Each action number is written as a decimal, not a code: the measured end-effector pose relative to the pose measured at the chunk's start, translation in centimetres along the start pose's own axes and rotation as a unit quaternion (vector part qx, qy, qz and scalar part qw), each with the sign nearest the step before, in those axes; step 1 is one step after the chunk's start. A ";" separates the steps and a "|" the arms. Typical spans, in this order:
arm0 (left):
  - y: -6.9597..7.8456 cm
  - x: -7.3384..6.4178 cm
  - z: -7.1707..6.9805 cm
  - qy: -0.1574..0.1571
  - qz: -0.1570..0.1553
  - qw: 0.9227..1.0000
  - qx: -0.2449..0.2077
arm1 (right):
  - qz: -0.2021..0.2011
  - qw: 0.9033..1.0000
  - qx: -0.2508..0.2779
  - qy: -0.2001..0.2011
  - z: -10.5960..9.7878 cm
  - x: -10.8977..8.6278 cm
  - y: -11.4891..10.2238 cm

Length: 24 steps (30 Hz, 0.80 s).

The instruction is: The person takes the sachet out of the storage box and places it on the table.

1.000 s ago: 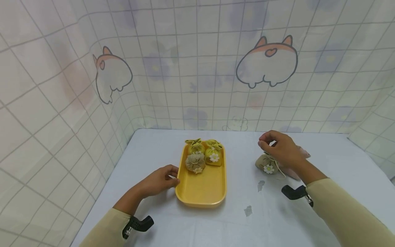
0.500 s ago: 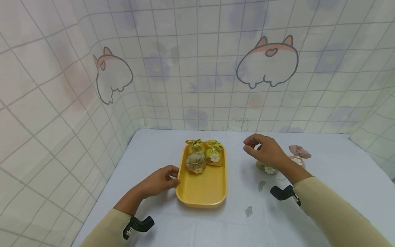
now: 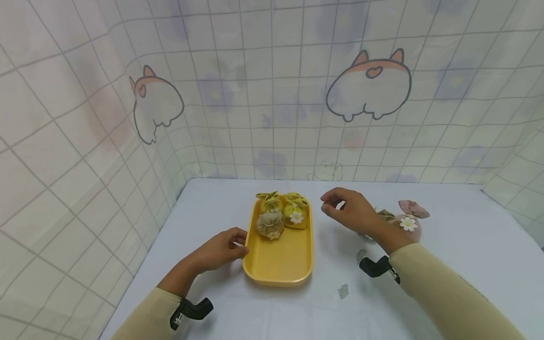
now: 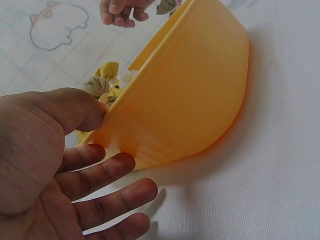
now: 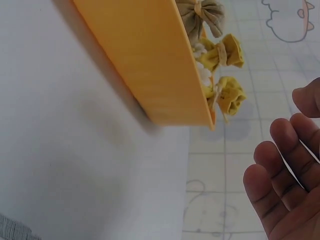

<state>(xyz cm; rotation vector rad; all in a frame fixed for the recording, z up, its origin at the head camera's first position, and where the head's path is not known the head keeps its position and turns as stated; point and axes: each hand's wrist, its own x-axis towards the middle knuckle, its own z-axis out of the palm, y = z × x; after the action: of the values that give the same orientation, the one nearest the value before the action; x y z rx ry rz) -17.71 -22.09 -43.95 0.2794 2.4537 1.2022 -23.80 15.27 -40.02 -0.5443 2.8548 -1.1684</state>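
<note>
My left hand (image 3: 222,248) rests against the left side of a yellow tray (image 3: 278,264); in the left wrist view its thumb lies at the rim and its loosely bent fingers (image 4: 120,195) stand by the outer wall. Inside the tray's far half sit two yellow drawstring sachets (image 3: 296,217) and one beige sachet (image 3: 269,224), each with a white flower. My right hand (image 3: 349,208) hovers right of the tray, holding nothing, fingers gently curved and thumb apart. Behind its wrist are a pink sachet (image 3: 411,225) and a mostly hidden greenish-beige sachet (image 3: 386,215).
A white cloth covers the table (image 3: 204,208). Two small grey patches (image 3: 343,291) mark it right of the tray. A grid-patterned curtain (image 3: 272,108) with cartoon animals rises behind and at the sides. Black wrist mounts (image 3: 376,267) stick out from both sleeves.
My right hand has moved left from above the loose sachets toward the tray, uncovering the pink sachet. The left hand and the tray have stayed in place.
</note>
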 end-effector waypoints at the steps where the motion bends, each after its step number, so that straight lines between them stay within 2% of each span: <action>1: 0.0 0.0 0.0 0.000 -0.001 1.000 0.000 | 0.000 1.000 0.001 -0.001 0.1 0.1 0.0; 7: -0.1 0.1 0.0 0.000 -0.004 1.000 0.003 | 0.002 1.000 0.017 -0.007 0.9 0.4 -0.1; 24: 0.1 0.0 0.0 0.000 -0.004 1.000 0.005 | -0.056 0.998 0.025 -0.024 3.4 1.2 -1.5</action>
<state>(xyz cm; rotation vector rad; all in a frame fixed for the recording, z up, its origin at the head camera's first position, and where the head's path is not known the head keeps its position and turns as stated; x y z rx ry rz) -17.72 -22.08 -43.85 0.2711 2.4584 1.1873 -24.03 11.62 -41.28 -0.7282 2.7797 -1.2219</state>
